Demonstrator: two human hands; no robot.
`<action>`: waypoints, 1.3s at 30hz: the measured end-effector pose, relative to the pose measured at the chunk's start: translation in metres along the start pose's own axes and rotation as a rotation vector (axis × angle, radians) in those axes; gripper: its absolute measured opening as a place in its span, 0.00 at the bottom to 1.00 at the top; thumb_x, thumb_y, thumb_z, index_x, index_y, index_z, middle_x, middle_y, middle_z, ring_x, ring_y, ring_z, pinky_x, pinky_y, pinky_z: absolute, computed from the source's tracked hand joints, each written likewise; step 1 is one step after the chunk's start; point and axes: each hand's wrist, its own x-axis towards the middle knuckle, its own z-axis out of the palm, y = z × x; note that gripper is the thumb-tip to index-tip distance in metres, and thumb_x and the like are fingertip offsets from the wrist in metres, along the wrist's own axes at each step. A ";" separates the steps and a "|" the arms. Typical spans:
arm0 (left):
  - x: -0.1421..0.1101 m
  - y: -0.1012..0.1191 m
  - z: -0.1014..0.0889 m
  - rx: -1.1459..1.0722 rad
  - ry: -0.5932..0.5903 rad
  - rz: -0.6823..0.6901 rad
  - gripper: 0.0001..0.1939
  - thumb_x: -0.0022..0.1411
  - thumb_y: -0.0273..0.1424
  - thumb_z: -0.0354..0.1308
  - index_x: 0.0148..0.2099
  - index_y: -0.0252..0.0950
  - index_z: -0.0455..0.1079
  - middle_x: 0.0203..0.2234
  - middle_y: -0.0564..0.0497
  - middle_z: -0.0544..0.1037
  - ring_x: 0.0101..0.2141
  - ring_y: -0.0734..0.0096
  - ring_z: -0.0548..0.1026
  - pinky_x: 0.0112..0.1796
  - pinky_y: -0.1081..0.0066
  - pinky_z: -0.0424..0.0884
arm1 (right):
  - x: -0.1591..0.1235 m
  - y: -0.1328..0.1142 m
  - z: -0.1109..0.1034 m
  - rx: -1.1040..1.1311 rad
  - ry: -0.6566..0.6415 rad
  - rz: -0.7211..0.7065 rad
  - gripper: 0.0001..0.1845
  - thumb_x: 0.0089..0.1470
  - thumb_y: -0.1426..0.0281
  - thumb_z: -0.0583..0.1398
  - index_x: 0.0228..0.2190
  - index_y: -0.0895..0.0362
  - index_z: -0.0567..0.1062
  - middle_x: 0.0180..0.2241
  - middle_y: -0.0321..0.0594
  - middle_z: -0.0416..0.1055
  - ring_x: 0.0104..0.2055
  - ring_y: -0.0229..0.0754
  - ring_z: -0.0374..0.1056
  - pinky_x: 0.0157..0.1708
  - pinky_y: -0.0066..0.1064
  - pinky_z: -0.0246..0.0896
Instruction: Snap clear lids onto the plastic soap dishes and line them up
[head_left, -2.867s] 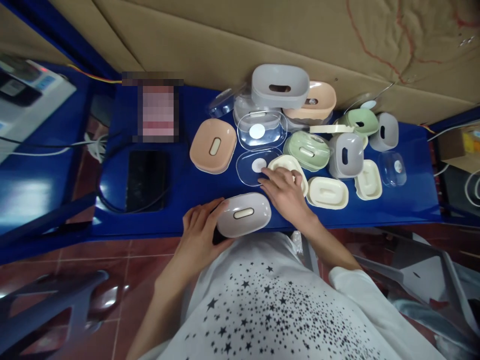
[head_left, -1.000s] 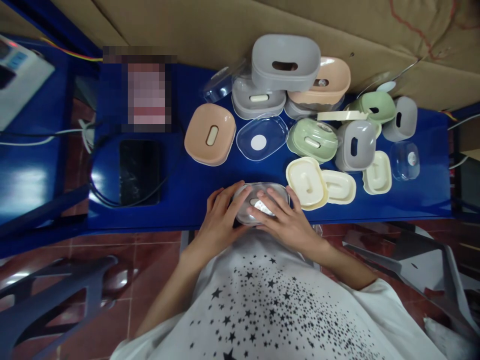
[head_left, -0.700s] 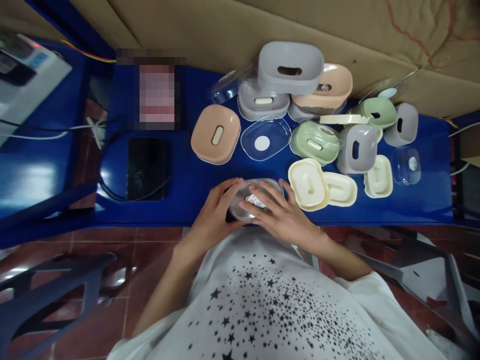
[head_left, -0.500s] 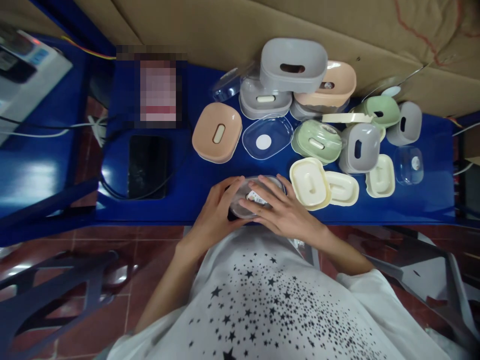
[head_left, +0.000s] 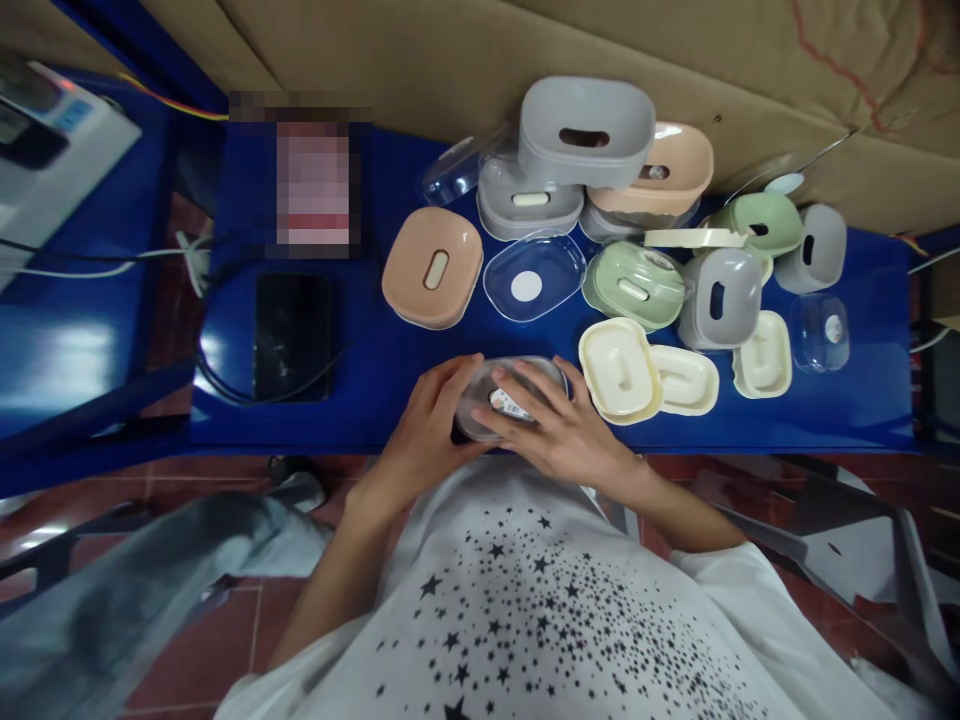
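Note:
A grey oval plastic box with a clear lid (head_left: 471,410) sits at the table's front edge, close to my body. Wrapped around its left side is my left hand (head_left: 427,425), fingers at the far rim and thumb near the front. My right hand (head_left: 566,430) grips the box from the right, its fingers spread across the lid and partly over a white printed sticker (head_left: 510,402). Most of the box's lower part is hidden. Just right of my right hand lie cream oval trays (head_left: 619,368).
Behind my hands are a peach box (head_left: 433,265), a clear lid (head_left: 536,285), a green box (head_left: 636,285) and stacked grey boxes (head_left: 587,125). To the left a black flat device (head_left: 292,335) lies with a cable. A person's leg in jeans (head_left: 187,570) is at lower left.
Another person's leg in jeans has come into view at lower left. Both my hands stay on the grey box, with the right fingers shifted slightly left and down over the lid.

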 end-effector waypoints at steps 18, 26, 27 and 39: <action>-0.018 0.002 -0.028 0.091 0.011 -0.020 0.43 0.70 0.43 0.68 0.79 0.56 0.52 0.73 0.42 0.60 0.71 0.42 0.64 0.67 0.41 0.69 | -0.033 0.019 -0.003 0.050 0.185 0.276 0.29 0.74 0.59 0.59 0.71 0.51 0.65 0.68 0.48 0.70 0.71 0.53 0.65 0.76 0.54 0.45; -0.034 -0.014 -0.043 0.274 0.236 -0.030 0.44 0.68 0.40 0.70 0.78 0.49 0.54 0.70 0.38 0.64 0.69 0.39 0.67 0.65 0.39 0.70 | -0.078 0.052 -0.006 0.028 0.055 0.265 0.37 0.64 0.86 0.52 0.67 0.48 0.69 0.66 0.44 0.73 0.71 0.51 0.68 0.74 0.60 0.50; -0.033 -0.015 -0.043 0.288 0.250 -0.034 0.44 0.67 0.40 0.70 0.78 0.48 0.54 0.71 0.37 0.63 0.69 0.39 0.67 0.65 0.39 0.70 | -0.080 0.056 -0.009 0.039 0.048 0.247 0.36 0.62 0.86 0.52 0.65 0.48 0.71 0.66 0.45 0.74 0.70 0.51 0.68 0.73 0.61 0.51; -0.032 -0.010 -0.031 0.494 0.410 0.096 0.33 0.65 0.28 0.70 0.70 0.46 0.67 0.69 0.35 0.67 0.69 0.35 0.68 0.64 0.40 0.67 | -0.047 0.053 -0.027 0.080 0.215 0.294 0.13 0.69 0.78 0.57 0.49 0.50 0.76 0.49 0.41 0.81 0.56 0.50 0.77 0.69 0.55 0.56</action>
